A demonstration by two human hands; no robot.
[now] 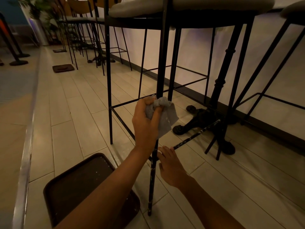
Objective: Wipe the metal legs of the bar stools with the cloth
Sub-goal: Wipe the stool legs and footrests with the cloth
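A person's left hand (145, 123) grips a crumpled pale grey cloth (166, 116), thumb and fingers curled into its folds, and holds it against the thin black metal front leg (152, 179) of the nearest bar stool, about halfway up the leg, at the height of the stool's upper rung. Part of the cloth hangs loose to the right of the leg. Below it, the right hand (171, 167) lies with its fingers extended and relaxed, holding nothing; the fingertips reach to the spot where a black footrest bar (196, 134) flecked with white meets the same leg, though whether they actually press on the metal cannot be told. The lower stretch of the leg also carries white specks. The stool's grey cushioned seat (140, 7) sits at the top of the view on its dark frame. Behind the stool, an ornate black cast-iron table base (198, 119) stands on the pale rectangular floor tiles (74, 113), close to a white wall (189, 55) with a dark skirting. A dark brown, rounded rectangular tray (79, 182), dusted with pale flecks, lies flat on the floor under the left forearm, and a similar smaller-looking one (63, 68) lies farther back. A row of further black-legged stools (82, 30) recedes along the wall to the upper left. A shiny metal edging strip (28, 138) runs along the left side of the tiles.
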